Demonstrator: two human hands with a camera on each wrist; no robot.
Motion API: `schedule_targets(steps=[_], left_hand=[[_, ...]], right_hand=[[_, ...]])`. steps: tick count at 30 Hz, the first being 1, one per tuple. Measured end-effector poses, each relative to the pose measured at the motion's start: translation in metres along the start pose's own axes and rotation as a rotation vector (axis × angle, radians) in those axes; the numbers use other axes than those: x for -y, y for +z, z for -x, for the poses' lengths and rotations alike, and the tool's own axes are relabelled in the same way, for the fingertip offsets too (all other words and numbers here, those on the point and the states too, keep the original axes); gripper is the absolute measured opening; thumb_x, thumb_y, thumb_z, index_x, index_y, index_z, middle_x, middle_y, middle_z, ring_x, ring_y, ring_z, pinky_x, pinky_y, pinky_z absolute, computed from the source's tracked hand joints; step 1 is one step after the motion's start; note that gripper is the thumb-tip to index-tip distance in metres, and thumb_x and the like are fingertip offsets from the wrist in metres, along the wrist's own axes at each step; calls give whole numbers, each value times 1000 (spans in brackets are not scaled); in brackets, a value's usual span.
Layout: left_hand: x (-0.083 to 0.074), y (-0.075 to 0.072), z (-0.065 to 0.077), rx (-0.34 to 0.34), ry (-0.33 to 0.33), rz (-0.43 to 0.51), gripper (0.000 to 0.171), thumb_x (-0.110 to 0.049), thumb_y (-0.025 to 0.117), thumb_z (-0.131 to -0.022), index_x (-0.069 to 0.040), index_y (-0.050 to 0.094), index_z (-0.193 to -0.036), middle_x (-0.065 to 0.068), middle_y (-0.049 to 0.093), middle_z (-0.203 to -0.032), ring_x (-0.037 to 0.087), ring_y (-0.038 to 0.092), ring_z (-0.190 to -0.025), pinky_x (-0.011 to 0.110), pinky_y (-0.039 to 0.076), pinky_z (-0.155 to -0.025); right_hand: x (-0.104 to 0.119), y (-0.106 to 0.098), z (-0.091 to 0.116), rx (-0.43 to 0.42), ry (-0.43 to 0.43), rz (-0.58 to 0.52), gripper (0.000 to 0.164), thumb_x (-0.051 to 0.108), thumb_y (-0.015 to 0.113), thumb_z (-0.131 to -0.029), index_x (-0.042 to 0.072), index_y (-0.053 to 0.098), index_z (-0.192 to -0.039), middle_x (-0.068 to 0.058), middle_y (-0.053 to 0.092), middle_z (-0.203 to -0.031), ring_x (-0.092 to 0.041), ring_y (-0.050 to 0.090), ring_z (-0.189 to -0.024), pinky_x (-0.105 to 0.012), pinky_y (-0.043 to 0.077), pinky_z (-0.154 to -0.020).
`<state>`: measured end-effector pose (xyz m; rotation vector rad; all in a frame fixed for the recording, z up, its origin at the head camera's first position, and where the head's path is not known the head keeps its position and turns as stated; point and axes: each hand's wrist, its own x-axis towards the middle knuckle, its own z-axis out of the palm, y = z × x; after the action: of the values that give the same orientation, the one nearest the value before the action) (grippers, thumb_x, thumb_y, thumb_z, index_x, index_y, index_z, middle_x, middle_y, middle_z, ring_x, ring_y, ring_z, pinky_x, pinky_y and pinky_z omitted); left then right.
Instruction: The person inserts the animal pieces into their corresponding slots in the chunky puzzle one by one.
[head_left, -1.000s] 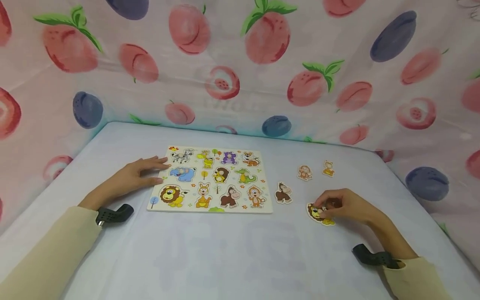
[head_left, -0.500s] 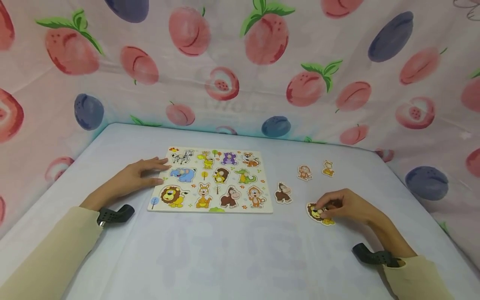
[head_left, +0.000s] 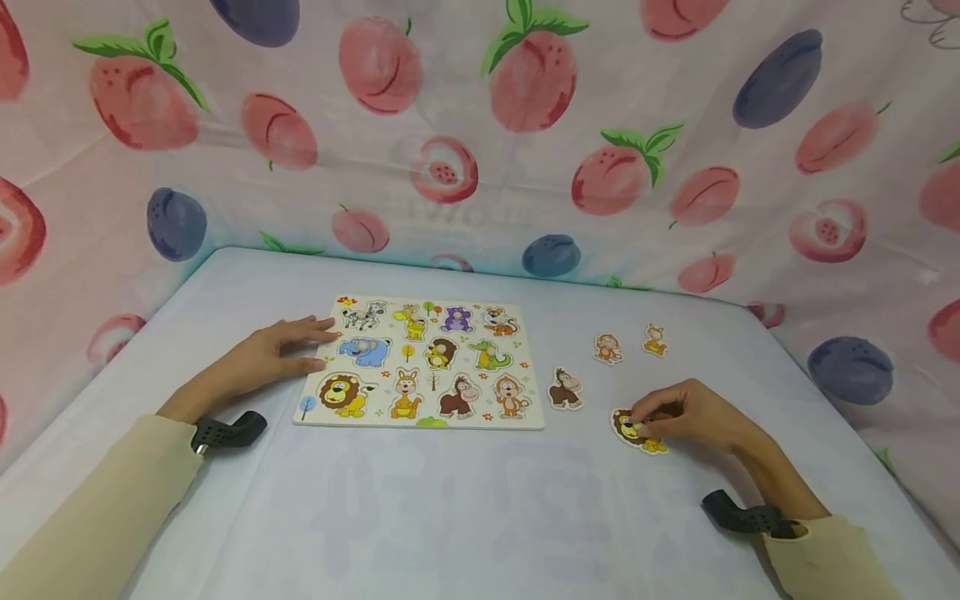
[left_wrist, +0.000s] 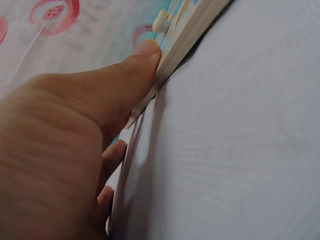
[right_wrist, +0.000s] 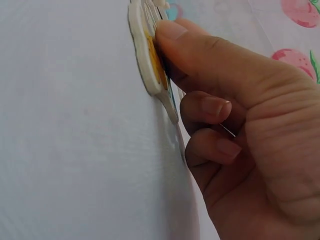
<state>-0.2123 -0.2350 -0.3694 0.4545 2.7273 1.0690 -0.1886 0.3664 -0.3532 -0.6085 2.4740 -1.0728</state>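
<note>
A wooden animal puzzle board lies on the pale blue table cover, left of centre. My left hand rests flat at its left edge with straight fingers. In the left wrist view the thumb presses against the board's side. My right hand pinches a loose lion piece that lies on the table to the right of the board. In the right wrist view the thumb lies on the lion piece, and the other fingers are curled beneath.
Three more loose pieces lie right of the board: a brown gorilla, a monkey and a small yellow animal. A fruit-print cloth walls in the table at the back and on both sides.
</note>
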Motion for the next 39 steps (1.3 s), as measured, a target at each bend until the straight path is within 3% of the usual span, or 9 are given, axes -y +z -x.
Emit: schedule_targets(steps=[10,23,30,39], left_hand=[[3,1,0,-9,7,20,55,-45,67,-86,-23,56,-136,-1,31,-154,32,13,-144,67,9,-107],[1,2,1,-8,-9,5,54,-45,66,-87,-24,56,-136,1,30,-154,32,13,-144,68,9,-107],[-1,0,1,-12,6,20,54,-45,67,-87,-23,56,-136,0,32,-154,31,14,-144,67,9,-107],[2,1,-1,-11,12,20,54,-44,67,-87,-23,56,-136,-2,34,-152,29,14,-144,65,8,-108]], right_hand=[[5,1,-5,-32,33,48,18,25,78,-81,17,76,-96,0,71,-103,-12,64,-98,-24,52,-82],[23,0,-19,-35,-35,50,16,25,78,-80,18,77,-95,3,72,-99,-14,64,-96,-23,51,-79],[43,2,-38,-40,-71,89,16,28,79,-79,20,76,-93,4,72,-94,-16,62,-89,-26,51,-66],[67,13,-66,4,-139,83,15,30,80,-79,24,77,-92,5,72,-97,-17,64,-95,-26,53,-70]])
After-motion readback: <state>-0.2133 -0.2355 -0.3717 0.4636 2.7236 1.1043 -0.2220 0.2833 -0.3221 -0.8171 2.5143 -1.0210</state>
